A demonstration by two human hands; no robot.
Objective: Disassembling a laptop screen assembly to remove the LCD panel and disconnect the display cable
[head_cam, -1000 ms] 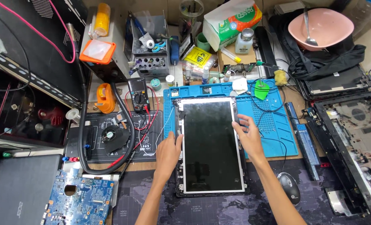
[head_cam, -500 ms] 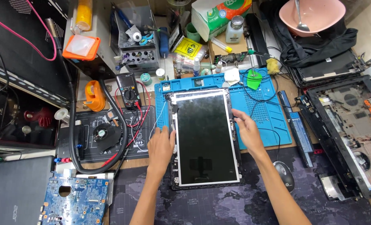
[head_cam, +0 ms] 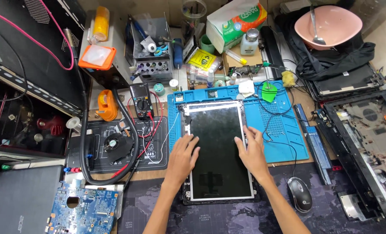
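Since the earlier frame both hands have slid inward onto the laptop screen panel: left hand and right hand lie flat, fingers spread, gripping nothing. The panel spans the blue mat's near edge (dark glass up). A mouse and circuit board sit along the cluttered workbench's near edge.

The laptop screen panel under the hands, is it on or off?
Off. The screen panel is uniformly dark, showing only reflections, lying flat with the left hand and right hand resting on it.
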